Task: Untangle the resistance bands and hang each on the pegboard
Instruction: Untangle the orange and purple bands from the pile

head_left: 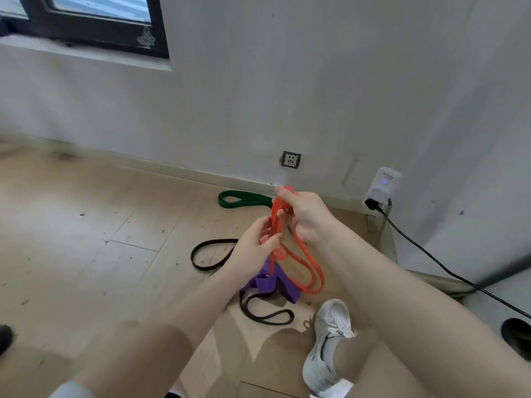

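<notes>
A white shoe point(327, 349) sat closest, on the wood floor point(86, 254). Just past it lay the black band point(267, 318), looping out on both sides of the purple band point(273, 282) – these two were still tangled together in a heap.

Above the heap, both hands held up the orange band point(304, 262). The left hand point(253, 248) pinched it low down, fingers curled on it. The right hand point(304, 214) gripped it higher, fingers wrapped round the top. Its long loop hung down and touched the purple one.

I think the job here was to get the orange band free. It would go best done slowly – lift it straight up, watch where it crosses the purple band, and slip the loop out, not yank it.

Farther off, the green band point(244, 199) lay alone by the wall point(316, 81). No pegboard could be seen.
</notes>
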`<state>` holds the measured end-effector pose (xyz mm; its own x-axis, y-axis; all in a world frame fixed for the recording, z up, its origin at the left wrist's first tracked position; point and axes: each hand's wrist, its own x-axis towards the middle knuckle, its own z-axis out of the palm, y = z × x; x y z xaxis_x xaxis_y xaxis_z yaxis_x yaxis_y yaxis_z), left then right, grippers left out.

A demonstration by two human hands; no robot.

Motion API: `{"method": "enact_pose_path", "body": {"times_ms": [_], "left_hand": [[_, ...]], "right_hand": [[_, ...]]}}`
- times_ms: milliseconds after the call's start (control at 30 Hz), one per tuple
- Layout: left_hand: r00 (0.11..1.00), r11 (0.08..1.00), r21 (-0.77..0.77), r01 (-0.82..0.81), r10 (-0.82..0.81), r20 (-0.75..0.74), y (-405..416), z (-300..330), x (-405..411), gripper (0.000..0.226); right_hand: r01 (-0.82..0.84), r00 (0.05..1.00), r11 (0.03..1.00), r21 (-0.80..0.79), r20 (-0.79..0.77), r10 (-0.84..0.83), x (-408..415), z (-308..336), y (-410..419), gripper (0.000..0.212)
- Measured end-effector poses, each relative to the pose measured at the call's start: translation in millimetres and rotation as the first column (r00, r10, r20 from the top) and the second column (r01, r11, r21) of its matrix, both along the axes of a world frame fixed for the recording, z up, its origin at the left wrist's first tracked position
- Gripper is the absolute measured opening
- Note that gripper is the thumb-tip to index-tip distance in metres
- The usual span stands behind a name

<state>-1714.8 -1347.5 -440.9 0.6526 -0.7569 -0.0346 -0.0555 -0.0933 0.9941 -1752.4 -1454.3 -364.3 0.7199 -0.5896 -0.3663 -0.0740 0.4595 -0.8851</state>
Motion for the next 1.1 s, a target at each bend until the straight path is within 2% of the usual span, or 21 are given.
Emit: {"method": "enact_pose_path", "body": {"times_ms": [67,133,200,300,400,533,667,700,767,800,833,867,933,967,1033,1100], "left_hand": [[0.993,0.994,-0.043,-0.104,0.106,0.052,-1.1,5.0,3.9,0.030],[0.965,0.981,-0.057,-0.188,0.195,0.177,-1.4,17.7,11.6,0.027],[0.950,0.978,-0.102,-0.180,0.200,0.241,-3.0,36.5,18.9,0.024],[0.970,0.987,-0.129,-0.099,0.124,0.210,-12.9,58.2,22.8,0.036],[0.972,0.992,-0.042,-0.123,0.129,0.198,-16.2,53.9,23.8,0.040],[0.953,0.981,0.016,-0.192,0.182,0.244,-15.0,38.0,23.2,0.026],[0.955,0.984,0.014,-0.179,0.170,0.243,-17.5,47.8,24.8,0.016],[0.962,0.982,-0.017,-0.189,0.188,0.197,-16.8,52.6,26.0,0.013],[0.966,0.967,-0.095,-0.236,0.243,0.082,-14.8,65.5,28.6,0.008],[0.966,0.961,-0.125,-0.247,0.254,0.041,-14.5,73.6,29.0,0.009],[0.969,0.958,-0.150,-0.243,0.247,0.008,-15.9,82.6,28.7,0.011],[0.972,0.958,-0.168,-0.233,0.233,-0.020,-18.1,91.3,28.1,0.012],[0.976,0.961,-0.169,-0.219,0.218,-0.021,-23.5,106.4,25.5,0.009],[0.975,0.962,-0.158,-0.222,0.224,-0.006,-25.7,111.9,24.0,0.007],[0.966,0.957,-0.147,-0.249,0.256,0.029,-27.3,118.5,21.6,0.005],[0.954,0.947,-0.153,-0.283,0.294,0.058,-28.2,122.7,22.7,0.008]], "right_hand": [[0.018,0.998,0.999,0.042,0.055,-0.020,4.2,11.5,-2.5,0.019],[0.023,0.992,0.997,0.071,0.126,-0.031,7.4,24.5,-5.7,0.014],[0.018,0.979,0.996,0.091,0.199,-0.036,10.2,38.2,-8.6,0.012],[0.016,0.957,0.992,0.123,0.287,-0.051,14.1,63.1,-10.7,0.016],[-0.018,0.935,0.979,0.202,0.349,-0.055,16.7,85.9,-10.7,0.015],[-0.087,0.903,0.939,0.334,0.425,-0.068,16.1,104.7,-8.5,0.015],[-0.049,0.856,0.932,0.359,0.497,-0.146,17.2,105.6,-21.5,0.015],[-0.001,0.868,0.955,0.296,0.475,-0.146,17.2,100.6,-28.9,0.015],[0.069,0.960,0.997,-0.027,0.273,-0.059,14.6,76.9,-39.9,0.023],[0.027,0.992,0.973,-0.229,0.128,0.002,10.2,58.7,-39.2,0.025],[-0.067,0.996,0.930,-0.362,0.023,0.081,4.8,38.9,-35.4,0.024],[-0.171,0.984,0.891,-0.421,-0.023,0.178,-1.4,20.0,-28.6,0.025],[-0.260,0.954,0.860,-0.439,0.023,0.300,-13.2,-10.4,-12.4,0.033],[-0.221,0.954,0.862,-0.456,0.083,0.288,-17.3,-18.9,-6.6,0.035],[-0.113,0.965,0.855,-0.506,0.150,0.216,-25.6,-20.7,2.4,0.023],[-0.066,0.981,0.759,-0.648,0.098,0.169,-30.1,-17.6,8.4,0.011]]}}
